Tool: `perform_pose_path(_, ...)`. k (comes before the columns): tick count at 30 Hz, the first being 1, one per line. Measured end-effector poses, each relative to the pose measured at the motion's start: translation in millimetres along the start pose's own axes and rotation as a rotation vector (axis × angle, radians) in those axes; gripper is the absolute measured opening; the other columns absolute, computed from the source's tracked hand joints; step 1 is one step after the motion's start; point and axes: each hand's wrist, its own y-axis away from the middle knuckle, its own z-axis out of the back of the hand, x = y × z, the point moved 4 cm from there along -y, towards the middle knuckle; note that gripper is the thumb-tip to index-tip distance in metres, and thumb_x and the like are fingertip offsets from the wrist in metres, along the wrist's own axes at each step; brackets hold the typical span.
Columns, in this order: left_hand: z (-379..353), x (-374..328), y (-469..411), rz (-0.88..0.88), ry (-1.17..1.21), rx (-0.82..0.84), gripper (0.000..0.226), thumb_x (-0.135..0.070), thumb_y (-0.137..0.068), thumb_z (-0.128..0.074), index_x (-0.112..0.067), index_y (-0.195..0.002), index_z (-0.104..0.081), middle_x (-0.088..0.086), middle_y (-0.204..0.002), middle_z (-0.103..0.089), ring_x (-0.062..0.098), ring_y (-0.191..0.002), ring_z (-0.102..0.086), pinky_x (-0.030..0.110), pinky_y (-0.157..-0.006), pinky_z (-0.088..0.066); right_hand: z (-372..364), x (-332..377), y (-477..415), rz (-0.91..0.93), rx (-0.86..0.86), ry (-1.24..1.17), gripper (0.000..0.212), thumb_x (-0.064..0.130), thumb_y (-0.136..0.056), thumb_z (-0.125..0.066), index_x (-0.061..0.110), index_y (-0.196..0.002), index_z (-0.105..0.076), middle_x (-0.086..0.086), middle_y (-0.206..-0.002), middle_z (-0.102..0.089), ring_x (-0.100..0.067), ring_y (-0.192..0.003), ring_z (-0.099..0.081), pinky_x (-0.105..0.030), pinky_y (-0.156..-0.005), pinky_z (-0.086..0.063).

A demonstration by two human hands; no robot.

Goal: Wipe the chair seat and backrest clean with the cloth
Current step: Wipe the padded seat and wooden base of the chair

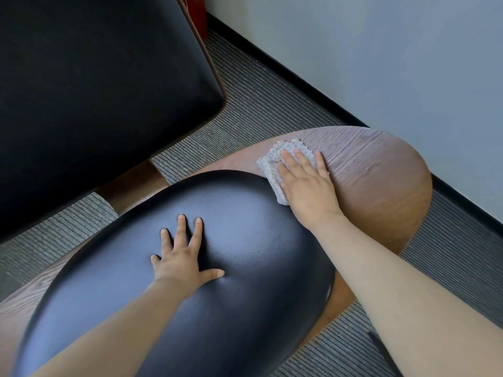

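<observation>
Fingers (302, 161) of the right hand (307, 186) are lying straight and close together, pressing flat on a pale grey folded cloth (272, 170). They are not curling round it or pinching it. The cloth is showing a bumpy, dotted weave and a scalloped edge. It is sitting on a rounded wooden panel (381, 170) of the chair, with its lower corner right against the rim of the neighbouring cushion. The panel is showing fine, straight brown grain and is curving down at its far right end.

The left hand (182, 259) is resting palm down, fingers spread and straight, on a glossy black padded cushion (245, 213). This cushion is oval and domed, with a faintly pebbled, leather-like skin that is catching bluish light. It is dimpling slightly beside the thumb. Wood of the same brown is edging it on the left and lower right. Whether this pad is the seat or the backrest cannot be told.

A second black cushion (95, 91), flatter and matte with a rounded corner and a thin wooden rim, is filling the upper left.

Below everything, a grey ribbed carpet (258, 104) is running in fine parallel lines. A black skirting strip (299, 83) is meeting it along a plain pale grey wall (381, 50). A dark red object (197, 14) is standing in the corner at the top, mostly hidden.
</observation>
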Motion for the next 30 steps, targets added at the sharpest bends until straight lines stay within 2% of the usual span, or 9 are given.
perform_pose_path(5,6.2,-2.2,1.2,0.011,0.035,0.021,0.121,-0.073,-0.068,-0.062,-0.036,-0.146,0.021,-0.003,-0.155,0.029,0.038,-0.144,0.011,0.052,-0.110,-0.032,18.0,-31.8,23.3,-0.058,-0.078,0.126,0.054,0.013,-0.089,-0.056,0.011,-0.142,-0.042,-0.004,-0.155,-0.030,-0.023,-0.145,-0.020,-0.050,-0.115,0.009)
perform_pose_path(11,8.8,-14.5,7.4,0.018,0.105,0.024,0.112,-0.056,-0.078,-0.066,-0.027,-0.150,0.015,0.003,-0.158,0.021,0.041,-0.145,0.004,0.045,-0.114,-0.028,40.8,-64.9,51.0,-0.160,-0.138,0.157,0.056,0.007,-0.089,-0.055,0.009,-0.142,-0.040,-0.006,-0.156,-0.027,-0.026,-0.146,-0.016,-0.052,-0.117,0.006)
perform_pose_path(16,10.2,-31.2,17.3,-0.041,0.135,0.009,0.098,-0.051,-0.086,-0.059,-0.021,-0.152,0.006,0.007,-0.159,0.014,0.038,-0.145,-0.003,0.039,-0.118,-0.020,63.6,-93.0,72.2,-0.348,-0.262,0.053,0.052,0.002,-0.085,-0.061,0.008,-0.136,-0.049,-0.008,-0.152,-0.035,-0.030,-0.143,-0.024,-0.052,-0.117,-0.014)
perform_pose_path(19,17.6,-52.2,25.1,-0.137,0.140,-0.031,0.092,-0.047,-0.089,-0.058,-0.020,-0.152,0.003,0.007,-0.159,0.010,0.033,-0.146,-0.004,0.036,-0.117,-0.019,74.8,-106.8,85.9,-0.427,-0.380,-0.072,0.042,0.000,-0.088,-0.056,0.008,-0.130,-0.056,-0.006,-0.146,-0.045,-0.032,-0.135,-0.037,-0.049,-0.105,-0.038)
perform_pose_path(21,21.6,-66.7,27.8,-0.192,0.144,-0.050,0.094,-0.047,-0.088,-0.059,-0.021,-0.152,0.003,0.006,-0.160,0.010,0.031,-0.147,-0.001,0.036,-0.117,-0.019,83.2,-111.1,94.9,-0.462,-0.498,-0.158,0.037,0.002,-0.089,-0.053,0.009,-0.124,-0.062,-0.006,-0.137,-0.054,-0.032,-0.125,-0.045,-0.048,-0.097,-0.044)
perform_pose_path(24,17.8,-84.9,27.8,-0.200,0.176,-0.018,0.108,-0.057,-0.079,-0.064,-0.028,-0.151,0.011,0.007,-0.158,0.020,0.032,-0.147,0.011,0.042,-0.117,-0.016,86.4,-93.3,98.3,-0.339,-0.564,-0.181,0.035,0.005,-0.088,-0.052,0.010,-0.120,-0.063,-0.007,-0.131,-0.059,-0.031,-0.120,-0.050,-0.044,-0.094,-0.041)
perform_pose_path(27,6.5,-95.8,27.6,-0.157,0.147,0.006,0.132,-0.071,-0.063,-0.069,-0.029,-0.146,0.026,0.010,-0.153,0.034,0.037,-0.144,0.022,0.048,-0.117,-0.012,68.7,-58.2,90.7,-0.124,-0.484,-0.196,0.034,0.007,-0.087,-0.051,0.010,-0.118,-0.064,-0.006,-0.129,-0.060,-0.029,-0.121,-0.049,-0.042,-0.093,-0.038)
perform_pose_path(30,-0.1,-99.5,25.8,-0.133,0.109,-0.009,0.142,-0.074,-0.057,-0.070,-0.027,-0.143,0.032,0.012,-0.150,0.038,0.039,-0.142,0.024,0.053,-0.116,-0.009,43.0,-44.9,82.5,-0.136,-0.370,-0.181,0.035,0.006,-0.086,-0.055,0.011,-0.119,-0.064,-0.004,-0.132,-0.058,-0.026,-0.127,-0.045,-0.039,-0.103,-0.030)
